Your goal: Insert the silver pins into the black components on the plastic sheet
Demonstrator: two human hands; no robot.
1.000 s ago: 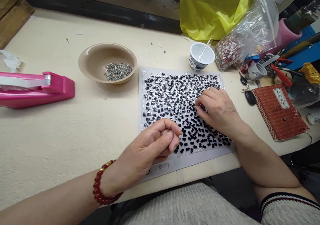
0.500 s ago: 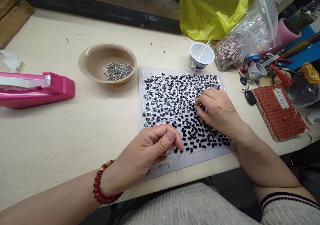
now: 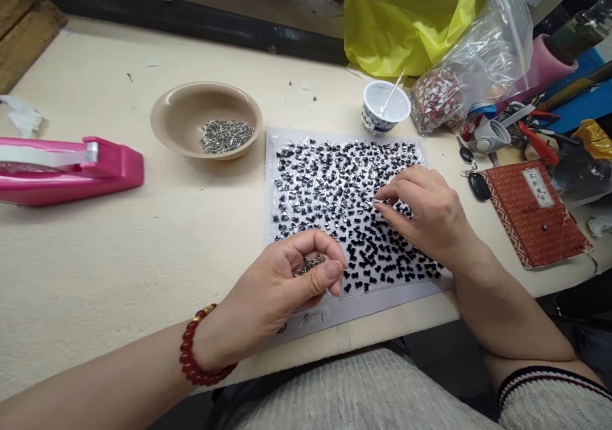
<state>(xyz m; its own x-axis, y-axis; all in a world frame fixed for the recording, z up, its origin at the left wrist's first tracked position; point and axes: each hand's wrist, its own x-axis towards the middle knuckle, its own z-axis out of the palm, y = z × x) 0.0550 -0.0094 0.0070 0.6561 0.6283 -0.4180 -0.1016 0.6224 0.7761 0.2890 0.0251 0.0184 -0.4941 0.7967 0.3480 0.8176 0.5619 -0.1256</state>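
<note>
A white sheet (image 3: 335, 312) under clear film bears many small black pieces (image 3: 368, 251), several with thin metal pins standing up. Over its lower left corner, my left hand (image 3: 296, 277) is curled around a small heap of metal pins (image 3: 308, 265), which shows between thumb and fingers. My right hand (image 3: 421, 210) is over the right part of the sheet, thumb and forefinger close together at the black pieces; whatever lies between the tips is too small to make out. A beige bowl (image 3: 176, 121) holds more metal pins, up and left of the sheet.
Behind the sheet stands a white cup (image 3: 377, 121) with a thin stick. A pink tape dispenser (image 3: 115, 169) sits at the left. To the right are a red booklet (image 3: 535, 226), black key fob (image 3: 479, 186), clear bag (image 3: 440, 99) and tools. A yellow bag (image 3: 392, 28) lies behind.
My left hand has loosened and turned, so the pins inside now show. The right hand's thumb and forefinger have shifted slightly, with its back and wrist moved a little to the right.
</note>
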